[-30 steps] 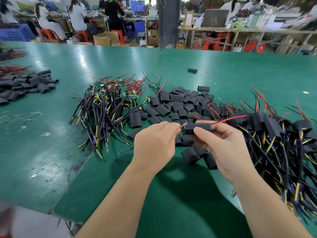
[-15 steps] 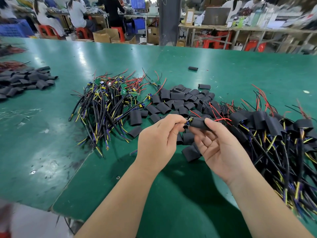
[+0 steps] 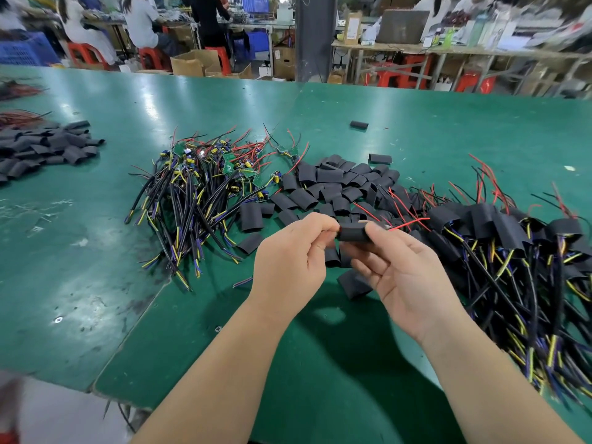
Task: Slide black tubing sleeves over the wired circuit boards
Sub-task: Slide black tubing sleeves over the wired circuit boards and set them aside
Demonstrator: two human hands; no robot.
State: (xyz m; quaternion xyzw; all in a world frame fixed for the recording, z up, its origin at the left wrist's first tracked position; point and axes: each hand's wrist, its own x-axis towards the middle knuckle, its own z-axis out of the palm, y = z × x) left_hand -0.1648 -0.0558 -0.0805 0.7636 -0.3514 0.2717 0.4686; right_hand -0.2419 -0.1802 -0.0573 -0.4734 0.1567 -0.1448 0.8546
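Observation:
Above the green table (image 3: 320, 363), my right hand (image 3: 403, 270) pinches a black tubing sleeve (image 3: 353, 233) between thumb and fingers. A red wire (image 3: 411, 223) sticks out of the sleeve's right end. My left hand (image 3: 293, 261) pinches the sleeve's left end; the board inside is hidden. A heap of bare wired circuit boards (image 3: 205, 187) lies at the centre left. Loose black sleeves (image 3: 333, 184) are piled behind my hands. Sleeved boards with wires (image 3: 512, 251) are heaped on the right.
Another pile of black sleeves (image 3: 45, 149) lies at the far left with red wires behind it. A single sleeve (image 3: 358, 125) lies farther back. The table's front edge runs near my forearms. People sit at benches beyond the table.
The sleeve has slid further over the board, and its yellow and blue end no longer shows. My right hand turned palm up a second ago and now holds the sleeve level.

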